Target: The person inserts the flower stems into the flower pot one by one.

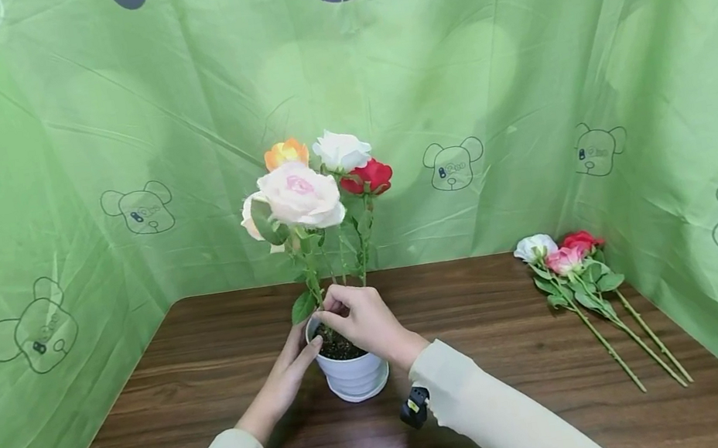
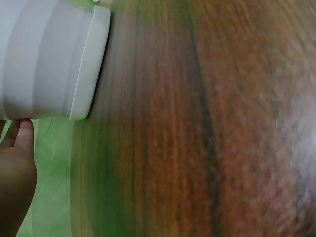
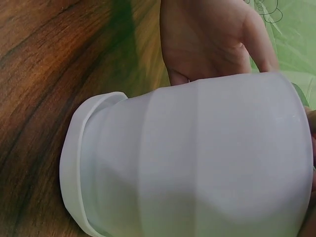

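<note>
A white ribbed flowerpot (image 1: pixel 355 375) filled with dark soil (image 1: pixel 339 346) stands upright on its saucer. My left hand (image 1: pixel 287 376) holds the pot's left side, thumb at the rim; the right wrist view shows its palm (image 3: pixel 212 44) facing the pot wall. Over the soil, my right hand (image 1: pixel 370 321) pinches a green stem low down, below a large pale pink rose (image 1: pixel 300 195). Behind that bloom rise an orange rose (image 1: pixel 286 152), a white rose (image 1: pixel 342 150) and a red rose (image 1: pixel 369 177). A cream bloom (image 1: pixel 250 218) is partly hidden at the left.
On the right of the brown wooden table (image 1: pixel 472 316) lie three cut stems, topped by a white rose (image 1: pixel 535 248), a pink rose (image 1: pixel 565 260) and a red rose (image 1: pixel 583 242). Green printed cloth (image 1: pixel 377 72) hangs along the back and both sides.
</note>
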Demonstrator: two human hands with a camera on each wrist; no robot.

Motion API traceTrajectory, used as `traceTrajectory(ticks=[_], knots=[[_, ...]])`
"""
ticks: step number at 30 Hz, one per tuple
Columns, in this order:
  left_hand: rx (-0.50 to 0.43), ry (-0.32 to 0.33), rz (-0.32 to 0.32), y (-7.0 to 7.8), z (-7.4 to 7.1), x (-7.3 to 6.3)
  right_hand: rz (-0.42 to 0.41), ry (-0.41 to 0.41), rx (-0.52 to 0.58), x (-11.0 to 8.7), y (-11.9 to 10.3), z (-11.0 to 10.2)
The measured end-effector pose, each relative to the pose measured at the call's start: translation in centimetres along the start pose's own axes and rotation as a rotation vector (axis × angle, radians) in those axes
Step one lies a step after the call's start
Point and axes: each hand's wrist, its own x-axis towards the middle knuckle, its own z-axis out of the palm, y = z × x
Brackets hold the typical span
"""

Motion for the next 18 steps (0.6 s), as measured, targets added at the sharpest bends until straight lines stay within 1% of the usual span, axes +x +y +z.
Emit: traceTrajectory(ticks=[5, 11, 15, 18], knots=[[-0.001, -0.001, 0.013, -0.14, -0.07, -0.02, -0.011, -0.032, -0.012, -0.01, -0.07, 0.05], [0.011, -0.003, 0.024, -0.34, -0.12, -0.07, -0.052, -0.028, -0.019, -0.22, 0.07, 0.19], [0.007, 0.000, 0.016, -0.45, -0.16, -0.07, -0.053, -0.029, -0.014, -0.30, 0.11, 0.29], [0.005, 0.001, 0.015, -0.46, -0.14, -0.05, -0.039, -0.021, -0.032, -0.31, 0.08, 0.34]])
